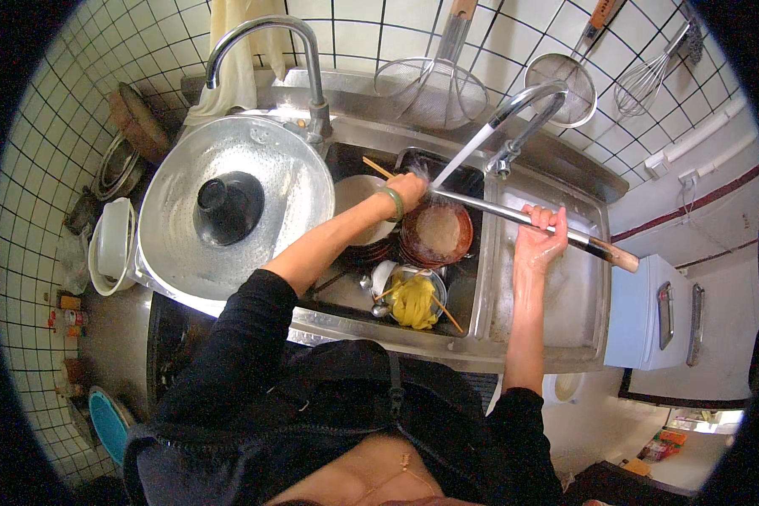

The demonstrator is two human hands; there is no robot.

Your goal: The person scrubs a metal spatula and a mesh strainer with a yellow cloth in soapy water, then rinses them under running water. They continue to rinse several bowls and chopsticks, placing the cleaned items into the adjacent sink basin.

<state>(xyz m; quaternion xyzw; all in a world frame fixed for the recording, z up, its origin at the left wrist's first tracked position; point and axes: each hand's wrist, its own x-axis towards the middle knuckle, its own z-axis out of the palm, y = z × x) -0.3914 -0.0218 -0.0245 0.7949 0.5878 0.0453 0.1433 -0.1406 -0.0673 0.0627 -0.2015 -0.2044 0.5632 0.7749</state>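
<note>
My right hand (542, 237) grips the metal shaft of a long-handled utensil (481, 203) with a wooden end at the right. My left hand (408, 191) is closed around its other end, so I cannot tell what kind of head it has. Water runs from the right faucet (534, 101) in a white stream onto the utensil beside my left hand. Below my hands, in the dark sink basin (462, 278), are stacked reddish-brown bowls (439, 231), a pale round bowl (364, 196) partly behind my forearm, and a metal bowl holding a yellow cloth (414, 302).
A large aluminium lid (278, 246) with a black knob covers the left side. The second faucet (313, 63) arches behind it. A whitish basin (547, 310) adjoins on the right. Wire strainers (430, 95) and a whisk (645, 82) hang on the tiled wall. Chopsticks (448, 314) and spoons (381, 308) lie in the sink.
</note>
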